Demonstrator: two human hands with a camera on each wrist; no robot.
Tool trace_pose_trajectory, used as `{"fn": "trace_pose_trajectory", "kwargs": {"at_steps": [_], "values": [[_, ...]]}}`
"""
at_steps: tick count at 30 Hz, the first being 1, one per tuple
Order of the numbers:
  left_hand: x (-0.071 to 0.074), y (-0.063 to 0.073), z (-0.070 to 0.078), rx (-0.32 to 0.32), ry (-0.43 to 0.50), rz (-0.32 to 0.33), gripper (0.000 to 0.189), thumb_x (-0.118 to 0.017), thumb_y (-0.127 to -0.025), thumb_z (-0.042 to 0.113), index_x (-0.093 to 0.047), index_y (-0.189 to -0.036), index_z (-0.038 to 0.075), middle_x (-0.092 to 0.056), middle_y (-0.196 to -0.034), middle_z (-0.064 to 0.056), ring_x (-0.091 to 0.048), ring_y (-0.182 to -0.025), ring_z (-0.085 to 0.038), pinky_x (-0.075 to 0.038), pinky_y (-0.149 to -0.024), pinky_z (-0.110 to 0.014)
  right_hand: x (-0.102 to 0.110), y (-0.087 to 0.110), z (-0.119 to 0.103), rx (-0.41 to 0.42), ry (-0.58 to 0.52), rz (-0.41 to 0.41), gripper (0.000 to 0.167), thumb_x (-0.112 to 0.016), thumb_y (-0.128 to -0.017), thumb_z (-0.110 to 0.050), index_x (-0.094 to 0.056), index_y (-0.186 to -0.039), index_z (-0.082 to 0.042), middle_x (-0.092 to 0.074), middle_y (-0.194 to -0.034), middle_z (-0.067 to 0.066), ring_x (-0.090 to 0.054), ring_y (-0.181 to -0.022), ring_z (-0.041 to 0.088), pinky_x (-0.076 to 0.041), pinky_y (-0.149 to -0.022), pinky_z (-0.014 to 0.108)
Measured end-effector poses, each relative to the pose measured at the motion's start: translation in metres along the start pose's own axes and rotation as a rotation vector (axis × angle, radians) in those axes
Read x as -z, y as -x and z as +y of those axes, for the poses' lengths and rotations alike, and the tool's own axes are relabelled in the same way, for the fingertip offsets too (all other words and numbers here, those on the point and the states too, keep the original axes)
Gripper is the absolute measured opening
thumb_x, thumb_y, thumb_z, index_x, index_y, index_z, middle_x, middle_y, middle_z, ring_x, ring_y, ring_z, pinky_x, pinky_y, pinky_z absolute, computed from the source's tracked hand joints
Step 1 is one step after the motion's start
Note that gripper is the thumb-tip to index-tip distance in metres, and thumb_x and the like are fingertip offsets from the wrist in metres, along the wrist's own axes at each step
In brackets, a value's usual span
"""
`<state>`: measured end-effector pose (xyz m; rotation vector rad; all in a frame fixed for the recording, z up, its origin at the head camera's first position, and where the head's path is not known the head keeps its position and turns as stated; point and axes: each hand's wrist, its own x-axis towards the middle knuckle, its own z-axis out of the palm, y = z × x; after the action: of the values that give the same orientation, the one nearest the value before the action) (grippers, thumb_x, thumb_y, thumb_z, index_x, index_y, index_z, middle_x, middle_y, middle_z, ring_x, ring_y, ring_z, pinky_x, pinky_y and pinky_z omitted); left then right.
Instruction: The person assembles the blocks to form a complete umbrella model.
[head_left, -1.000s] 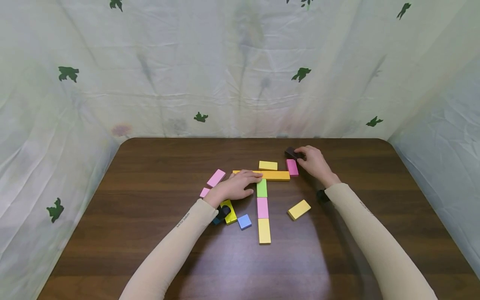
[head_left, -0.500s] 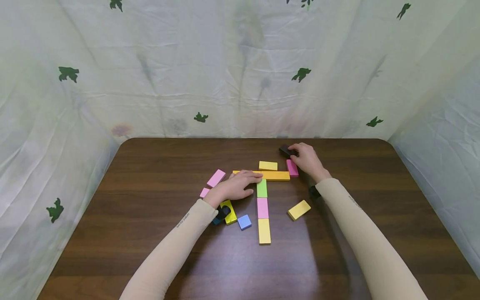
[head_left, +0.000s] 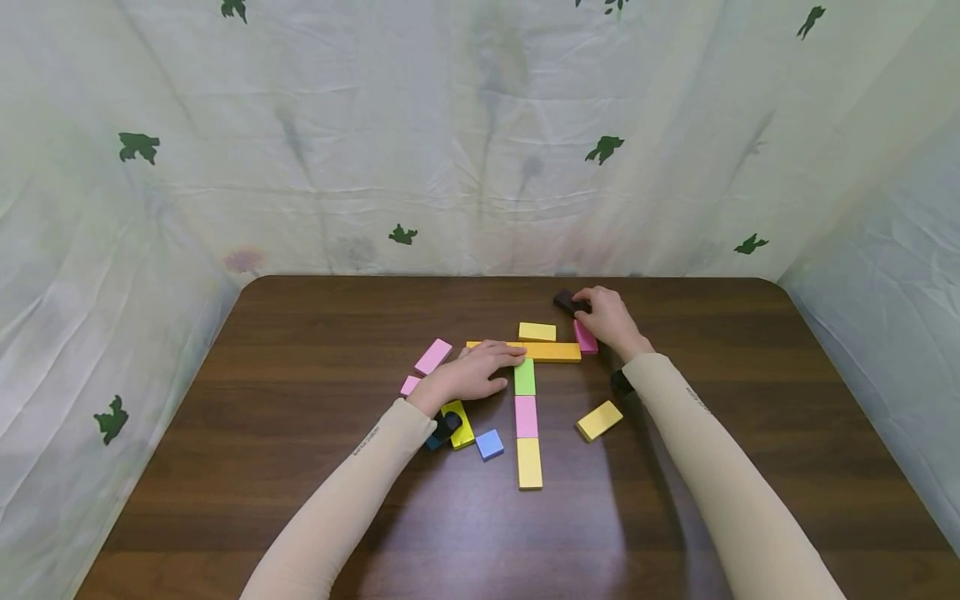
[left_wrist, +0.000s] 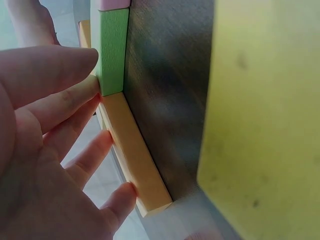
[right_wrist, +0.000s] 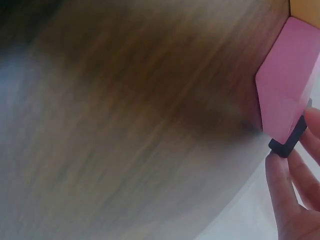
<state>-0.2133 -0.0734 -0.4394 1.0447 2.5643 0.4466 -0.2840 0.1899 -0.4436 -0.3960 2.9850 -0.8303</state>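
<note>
Near the far edge of the table, my right hand (head_left: 609, 318) pinches a dark brown, nearly black block (head_left: 566, 302) between thumb and fingers. A magenta block (head_left: 585, 338) lies just in front of it, by the right end of an orange bar (head_left: 557, 352). My left hand (head_left: 474, 373) rests its extended fingers along the left part of the orange row, partly hiding it. The left wrist view shows those fingertips touching an orange block (left_wrist: 135, 150), beside a green block (left_wrist: 113, 55). From the orange row, green, pink (head_left: 527, 417) and pale yellow (head_left: 529, 463) blocks run toward me.
A yellow block (head_left: 537, 332) lies behind the orange row. Another yellow block (head_left: 599, 421) lies to the right. Around my left wrist are pink (head_left: 432, 357), bright yellow (head_left: 461, 427) and blue (head_left: 490, 445) blocks. A pale curtain (head_left: 480, 150) hangs behind the wooden table (head_left: 315, 333).
My right hand has moved left with the dark block, behind the magenta block. The magenta block's near end looks turned slightly right. My left hand has stayed in place.
</note>
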Motion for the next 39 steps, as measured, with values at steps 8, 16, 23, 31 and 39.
{"fn": "trace_pose_trajectory", "kwargs": {"at_steps": [8, 16, 23, 31, 39], "values": [[0.000, 0.000, 0.000, -0.005, 0.001, 0.002, 0.048, -0.055, -0.096, 0.015, -0.045, -0.144, 0.011, -0.035, -0.151, 0.000, -0.027, -0.139, -0.026, -0.026, -0.106, -0.056, 0.000, 0.004, 0.003, 0.039, 0.015, -0.004, 0.029, -0.049, -0.093, 0.001, -0.066, -0.117, 0.003, -0.059, -0.118, 0.023, -0.054, -0.109, 0.036, -0.043, -0.094, 0.048], [0.001, 0.001, 0.000, -0.010, 0.010, 0.003, 0.048, -0.054, -0.097, 0.014, -0.045, -0.144, 0.011, -0.036, -0.151, -0.001, -0.027, -0.139, -0.027, -0.025, -0.107, -0.056, -0.002, 0.008, 0.009, 0.103, 0.042, -0.018, 0.043, -0.037, -0.087, 0.011, -0.066, -0.118, 0.002, -0.058, -0.123, 0.023, -0.051, -0.117, 0.036, -0.039, -0.100, 0.048], [0.001, 0.000, 0.000, -0.012, 0.004, -0.001, 0.048, -0.053, -0.097, 0.014, -0.045, -0.144, 0.011, -0.035, -0.151, -0.001, -0.027, -0.139, -0.027, -0.025, -0.107, -0.056, -0.002, 0.010, 0.012, 0.119, 0.046, -0.031, 0.047, -0.035, -0.086, 0.013, -0.064, -0.121, 0.002, -0.055, -0.127, 0.024, -0.049, -0.121, 0.038, -0.036, -0.102, 0.049], [0.002, 0.001, 0.000, -0.015, 0.004, -0.004, 0.047, -0.053, -0.097, 0.013, -0.045, -0.143, 0.010, -0.035, -0.151, -0.001, -0.026, -0.139, -0.026, -0.025, -0.108, -0.053, -0.001, 0.012, 0.010, 0.078, 0.042, -0.050, 0.048, -0.036, -0.087, 0.011, -0.063, -0.124, 0.000, -0.051, -0.132, 0.023, -0.045, -0.125, 0.038, -0.035, -0.104, 0.049], [0.001, 0.001, 0.001, -0.003, 0.011, -0.009, 0.047, -0.053, -0.097, 0.013, -0.045, -0.143, 0.011, -0.035, -0.151, 0.000, -0.025, -0.140, -0.025, -0.024, -0.108, -0.054, -0.003, 0.013, 0.010, 0.075, 0.053, -0.059, 0.048, -0.036, -0.087, 0.011, -0.061, -0.127, 0.000, -0.050, -0.134, 0.023, -0.044, -0.126, 0.038, -0.035, -0.104, 0.050]]}}
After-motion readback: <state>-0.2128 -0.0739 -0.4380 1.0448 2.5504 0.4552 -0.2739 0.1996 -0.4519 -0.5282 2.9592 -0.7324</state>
